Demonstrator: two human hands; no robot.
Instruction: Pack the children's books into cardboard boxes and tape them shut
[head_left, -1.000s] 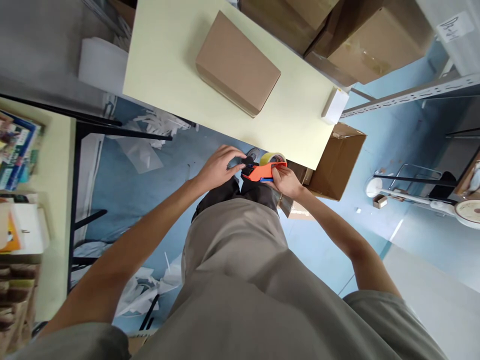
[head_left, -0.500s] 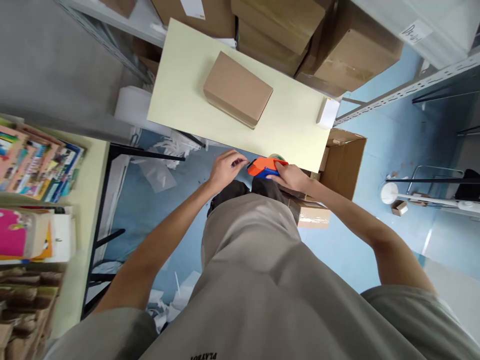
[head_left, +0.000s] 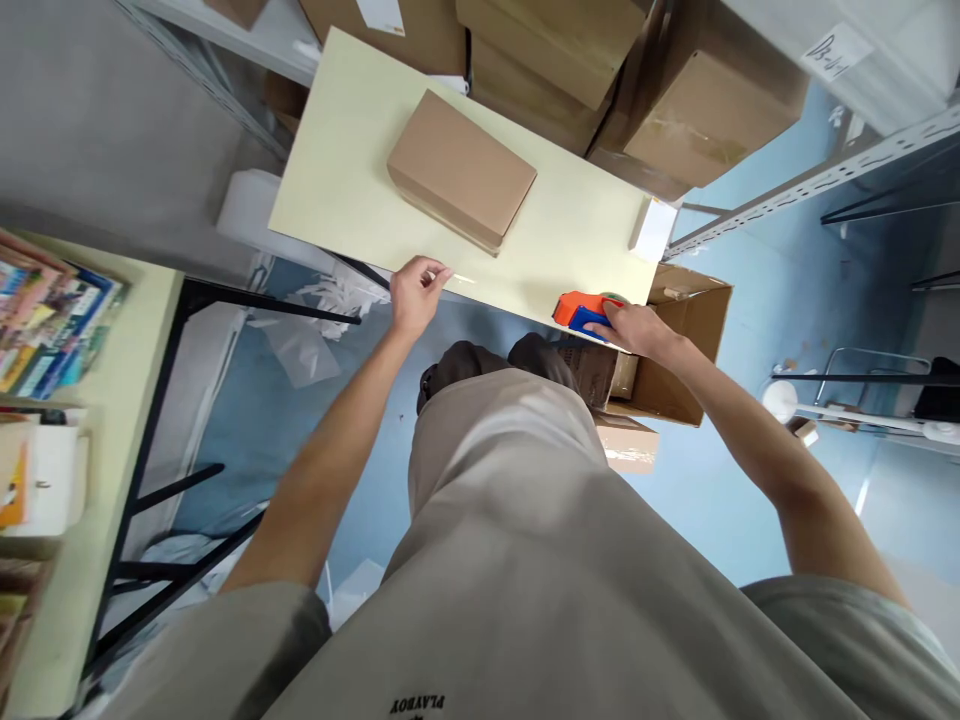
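Note:
My right hand point(head_left: 637, 328) grips an orange and blue tape dispenser point(head_left: 585, 312) with a roll of tape in it, at the front edge of the pale yellow table point(head_left: 585, 240). My left hand point(head_left: 417, 294) is closed in a pinch at the same edge, further left. A thin, shiny strip of clear tape point(head_left: 465, 279) shows at its fingertips; its full length is hard to make out. Beyond both hands, a closed brown cardboard box point(head_left: 461, 165) lies on the table, touched by neither hand.
A small white box point(head_left: 654, 228) stands at the table's right end. Large cartons point(head_left: 540, 90) line the back. An open carton point(head_left: 679, 340) is on the floor at right. Books point(head_left: 52, 320) cover a side table at left, and paper scraps point(head_left: 334, 300) lie beneath.
My hands have moved apart: the left went left and up, the right carried the tape dispenser right to the table's edge. A shiny strip now shows at the left fingertips.

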